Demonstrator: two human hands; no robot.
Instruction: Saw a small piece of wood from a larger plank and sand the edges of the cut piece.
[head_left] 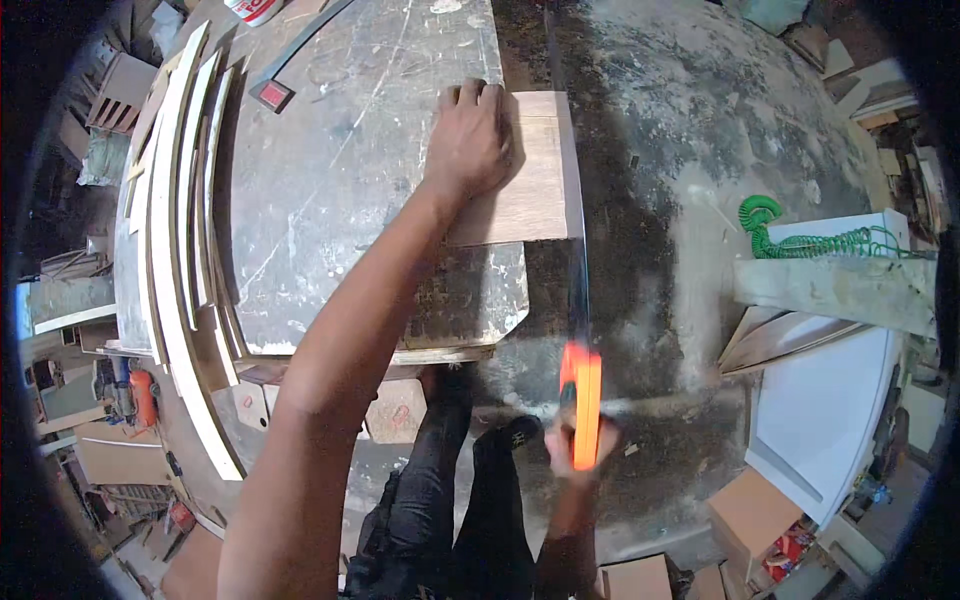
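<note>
A flat light-brown wooden board (538, 190) lies on the workbench (330, 190), its right end sticking out past the bench edge. My left hand (470, 138) presses down on the board's left part, fingers curled and closed against it. In my right hand (585, 445) is the orange handle of a handsaw (582, 400), gripped low beside the bench. The saw's thin blade (579, 275) runs away from me along the board's right end and is seen nearly edge-on. Whether its teeth are in the wood, I cannot tell.
Several long pale wood strips (172, 250) lie along the bench's left side. A dark strap-like tool with a red end (272, 95) and a white-and-red tub (252, 10) are farther back. At right, a green coiled hose (800, 240) rests near a white panel (820, 410).
</note>
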